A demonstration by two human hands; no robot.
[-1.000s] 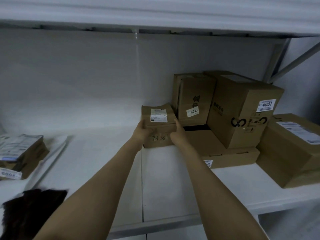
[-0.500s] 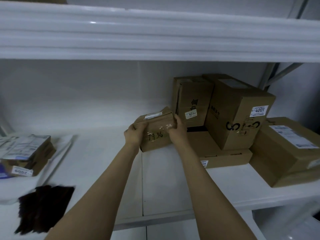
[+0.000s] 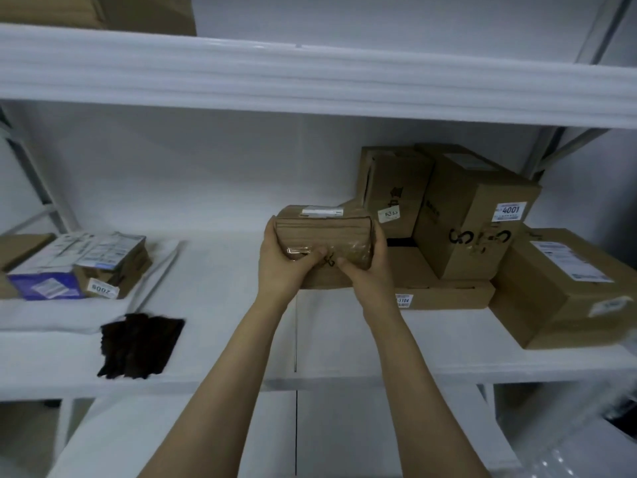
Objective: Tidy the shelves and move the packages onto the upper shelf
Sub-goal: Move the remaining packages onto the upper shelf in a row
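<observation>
Head camera view, looking along two bare forearms into a white shelving unit. The thumbs (image 3: 310, 257) of both hands lie nearly tip to tip across the near face of a small cardboard box (image 3: 324, 231), over a patch of clear tape and some handwriting. The fingers (image 3: 271, 230) curl round its two short ends. The left hand (image 3: 281, 270) grips the left end and the right hand (image 3: 370, 274) grips the right end, so the box is clamped between them.

The small box is just left of, and nearer than, the box labelled 4001 (image 3: 477, 222), with its white address label on the top face. It looks raised off the lower shelf (image 3: 344, 343), though the hands hide its underside.

It seems light, since two hands carry it at arm's length. The cardboard looks stiff and should not sag. The taped patch is probably slick, so the bare cardboard ends are the safer hold, with fingertips under the bottom edge for the lift.

Under the 4001 box lies a flat box (image 3: 448, 296) with a 3104 sticker. Behind and left of the 4001 box stands a tall box (image 3: 393, 184), and to its right a large box (image 3: 558, 291). Far left of it are a stack of labelled parcels (image 3: 86, 263) and a dark item (image 3: 138, 346). Above it runs the upper shelf (image 3: 310, 74), its thick white front edge spanning the view.
</observation>
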